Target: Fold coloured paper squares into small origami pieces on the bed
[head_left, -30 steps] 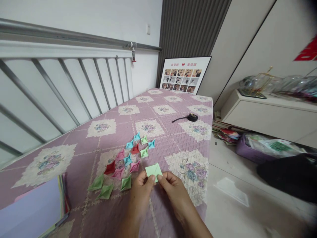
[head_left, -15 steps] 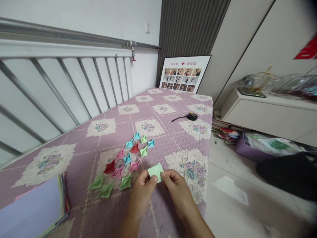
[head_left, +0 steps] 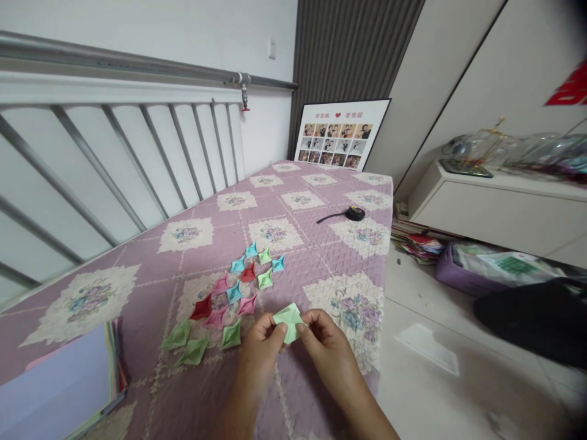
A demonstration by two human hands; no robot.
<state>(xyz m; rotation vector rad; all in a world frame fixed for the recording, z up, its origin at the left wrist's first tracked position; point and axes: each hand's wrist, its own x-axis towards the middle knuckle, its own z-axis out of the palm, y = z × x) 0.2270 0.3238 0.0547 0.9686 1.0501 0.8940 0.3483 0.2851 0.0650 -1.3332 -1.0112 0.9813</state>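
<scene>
A small light-green folded paper [head_left: 290,319] is held just above the purple flowered cover [head_left: 206,406]. My left hand [head_left: 262,343] pinches its left side, thumb on top. On its right side, my right hand [head_left: 324,340] grips it between thumb and fingers. The fingers under the paper are partly hidden. To the left of my hands lie several folded paper pieces with pointed corners, among them a green piece [head_left: 232,334], a pink piece [head_left: 248,304], a red piece [head_left: 201,307] and a blue piece [head_left: 233,292].
A stack of coloured paper sheets [head_left: 59,385] lies at the lower left. Farther back is a black tape measure [head_left: 354,213] with a strap. A radiator [head_left: 137,159] runs along the left wall. On the floor at the right stand a purple bin [head_left: 452,272] and a black bag [head_left: 527,315].
The green paper has gone from a flat square to a slightly opened shape with its corners drawn out. Both hands keep hold of it, in nearly the same place.
</scene>
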